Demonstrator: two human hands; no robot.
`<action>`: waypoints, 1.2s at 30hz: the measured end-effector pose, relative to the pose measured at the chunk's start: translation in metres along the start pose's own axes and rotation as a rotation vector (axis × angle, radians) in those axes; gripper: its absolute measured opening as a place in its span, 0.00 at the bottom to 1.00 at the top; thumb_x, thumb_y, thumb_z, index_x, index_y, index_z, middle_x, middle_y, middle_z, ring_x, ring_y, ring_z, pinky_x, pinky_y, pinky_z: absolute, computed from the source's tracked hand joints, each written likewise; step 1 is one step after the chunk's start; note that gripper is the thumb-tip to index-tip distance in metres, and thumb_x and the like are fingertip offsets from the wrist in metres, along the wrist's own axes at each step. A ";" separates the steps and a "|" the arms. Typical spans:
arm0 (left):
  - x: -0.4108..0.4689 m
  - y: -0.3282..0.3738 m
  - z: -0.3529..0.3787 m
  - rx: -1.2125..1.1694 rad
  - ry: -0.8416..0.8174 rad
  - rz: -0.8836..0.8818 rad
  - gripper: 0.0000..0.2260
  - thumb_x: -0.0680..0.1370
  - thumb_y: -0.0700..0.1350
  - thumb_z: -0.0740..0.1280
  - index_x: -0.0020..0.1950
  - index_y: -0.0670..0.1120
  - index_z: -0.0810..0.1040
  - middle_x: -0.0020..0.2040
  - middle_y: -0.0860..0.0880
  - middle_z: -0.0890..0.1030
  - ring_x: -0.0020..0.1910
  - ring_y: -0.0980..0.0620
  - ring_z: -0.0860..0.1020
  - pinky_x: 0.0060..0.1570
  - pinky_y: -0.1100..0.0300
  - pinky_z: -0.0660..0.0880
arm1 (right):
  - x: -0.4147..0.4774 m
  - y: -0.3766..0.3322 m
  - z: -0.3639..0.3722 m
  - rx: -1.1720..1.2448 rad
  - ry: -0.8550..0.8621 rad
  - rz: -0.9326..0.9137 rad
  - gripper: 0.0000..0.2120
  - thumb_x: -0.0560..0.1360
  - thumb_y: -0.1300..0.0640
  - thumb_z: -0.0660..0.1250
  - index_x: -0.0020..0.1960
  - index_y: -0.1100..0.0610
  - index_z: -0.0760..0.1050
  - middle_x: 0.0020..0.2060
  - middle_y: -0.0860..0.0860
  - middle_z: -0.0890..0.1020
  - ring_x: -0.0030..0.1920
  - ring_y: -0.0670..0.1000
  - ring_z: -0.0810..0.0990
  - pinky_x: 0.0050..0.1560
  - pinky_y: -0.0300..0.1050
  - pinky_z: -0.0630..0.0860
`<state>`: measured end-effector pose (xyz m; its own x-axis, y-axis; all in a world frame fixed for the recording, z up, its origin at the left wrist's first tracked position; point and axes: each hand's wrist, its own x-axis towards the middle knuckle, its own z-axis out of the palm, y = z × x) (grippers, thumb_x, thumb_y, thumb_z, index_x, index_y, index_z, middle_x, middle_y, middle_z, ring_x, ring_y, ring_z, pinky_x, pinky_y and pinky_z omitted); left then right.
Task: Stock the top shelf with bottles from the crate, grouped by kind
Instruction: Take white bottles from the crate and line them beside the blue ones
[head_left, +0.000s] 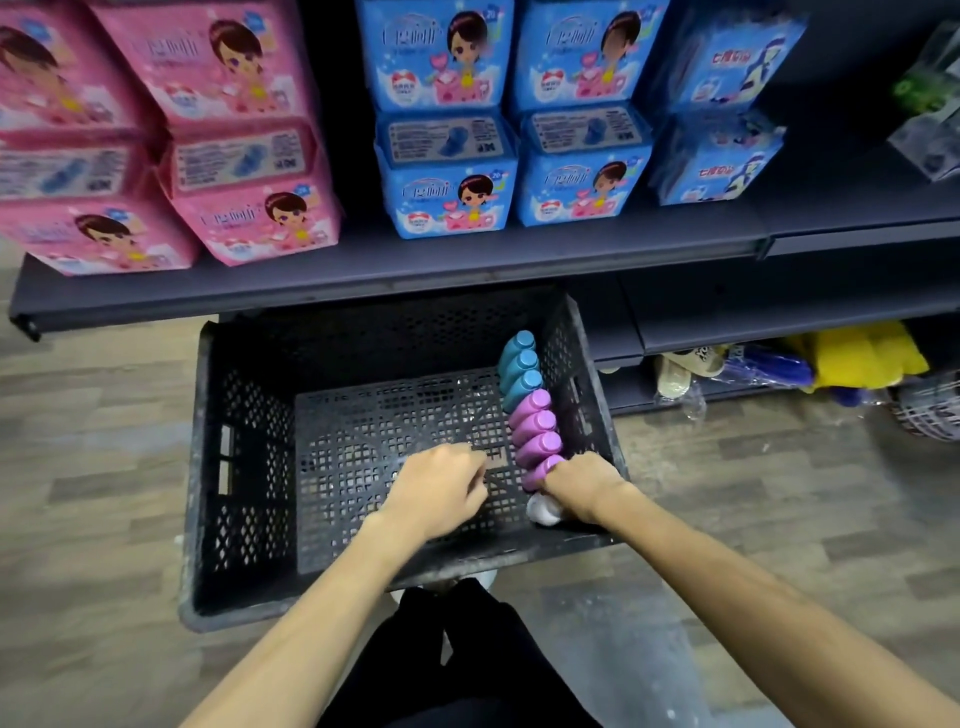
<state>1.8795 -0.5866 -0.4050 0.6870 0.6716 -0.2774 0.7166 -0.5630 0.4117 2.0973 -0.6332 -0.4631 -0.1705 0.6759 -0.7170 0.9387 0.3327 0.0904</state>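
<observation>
A black plastic crate (244, 467) stands on the floor below the shelves. Along its right wall lies a row of bottles: three teal bottles (519, 364) at the far end, then several purple bottles (535, 421). My right hand (584, 486) is at the near end of the row, its fingers curled round the nearest purple bottle (540, 473). A white bottle (543, 510) pokes out just under that hand. My left hand (441, 488) hovers over the crate's mesh floor beside the row, fingers loosely curled and holding nothing. The top shelf is out of view.
A dark shelf (415, 270) juts out over the crate's far edge, carrying pink packs (249, 218) and blue packs (447, 197). Slippers and yellow and blue bagged goods (862, 358) lie on the bottom shelf to the right. The floor is wood-patterned.
</observation>
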 end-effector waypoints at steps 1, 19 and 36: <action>-0.001 0.000 0.002 0.012 -0.004 0.003 0.07 0.77 0.48 0.59 0.48 0.48 0.76 0.46 0.51 0.78 0.46 0.48 0.77 0.41 0.55 0.73 | 0.001 -0.001 0.002 0.008 0.015 -0.004 0.16 0.80 0.53 0.59 0.66 0.53 0.74 0.60 0.55 0.80 0.57 0.59 0.81 0.51 0.50 0.75; -0.017 -0.016 0.013 0.022 -0.018 -0.046 0.07 0.77 0.48 0.59 0.48 0.48 0.75 0.47 0.51 0.79 0.47 0.48 0.77 0.43 0.54 0.76 | 0.022 -0.005 -0.002 0.185 -0.040 -0.147 0.15 0.76 0.65 0.63 0.62 0.59 0.75 0.61 0.60 0.78 0.61 0.60 0.78 0.61 0.54 0.75; 0.011 -0.036 -0.056 0.071 0.145 -0.071 0.06 0.76 0.49 0.60 0.47 0.49 0.75 0.45 0.52 0.78 0.46 0.47 0.77 0.41 0.54 0.73 | -0.009 0.007 -0.106 0.597 0.379 -0.101 0.18 0.69 0.52 0.76 0.53 0.55 0.73 0.49 0.50 0.80 0.49 0.54 0.78 0.47 0.47 0.73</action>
<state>1.8542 -0.5324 -0.3746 0.6134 0.7706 -0.1729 0.7729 -0.5407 0.3322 2.0733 -0.5674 -0.3826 -0.2555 0.8791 -0.4023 0.8982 0.0619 -0.4351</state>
